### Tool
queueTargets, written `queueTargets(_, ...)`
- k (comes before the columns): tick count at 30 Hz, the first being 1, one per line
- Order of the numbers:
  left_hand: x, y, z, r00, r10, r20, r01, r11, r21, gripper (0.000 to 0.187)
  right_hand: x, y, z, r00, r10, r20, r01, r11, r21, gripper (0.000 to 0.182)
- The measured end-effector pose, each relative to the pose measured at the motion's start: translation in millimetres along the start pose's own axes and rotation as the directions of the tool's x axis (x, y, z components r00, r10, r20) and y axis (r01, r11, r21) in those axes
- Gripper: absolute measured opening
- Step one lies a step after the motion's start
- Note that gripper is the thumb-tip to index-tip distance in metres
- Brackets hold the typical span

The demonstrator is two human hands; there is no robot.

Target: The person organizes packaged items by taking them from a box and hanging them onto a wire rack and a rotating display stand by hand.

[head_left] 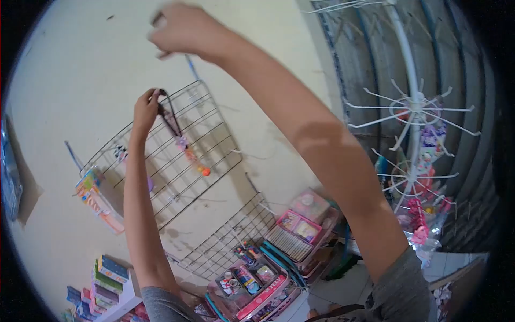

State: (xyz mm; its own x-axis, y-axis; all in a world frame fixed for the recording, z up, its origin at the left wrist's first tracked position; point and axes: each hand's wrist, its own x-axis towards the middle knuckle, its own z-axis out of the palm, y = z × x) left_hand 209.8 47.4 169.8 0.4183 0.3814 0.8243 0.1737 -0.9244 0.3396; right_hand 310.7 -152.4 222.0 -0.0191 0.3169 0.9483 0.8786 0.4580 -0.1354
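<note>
My left hand (145,112) is raised against the upper part of a black wire grid panel (222,124) on the wall. Its fingers pinch the top of a beaded phone strap (182,142), whose dark cord hangs down to pink, orange and red charms. Higher up, in front of the bare wall, my right hand (188,31) is curled and a little blurred. Something small and dark shows by its fingertips, but I cannot tell what it is. A blue tie (192,68) at the panel's upper corner lies below the right hand.
Colourful packets (99,201) hang at the panel's left edge. A second wire grid (236,231) is lower down. Plastic boxes of trinkets (249,282) stand below. At the right, a white rotating rack (413,110) carries hanging goods. Small boxes (110,279) line the lower left.
</note>
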Motion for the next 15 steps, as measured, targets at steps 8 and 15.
queueTargets(8, 17, -35, 20, 0.977, -0.046, -0.207, 0.077, 0.986, 0.145, 0.030, -29, -21, -100, 0.994, -0.007, -0.113, -0.019, 0.973, -0.228, 0.027)
queueTargets(15, 40, -123, 29, 0.989, -0.150, 0.007, 0.144, 0.936, -0.320, 0.030, -75, -38, -161, 0.966, 0.105, -0.236, -0.195, 0.897, -0.398, 0.030)
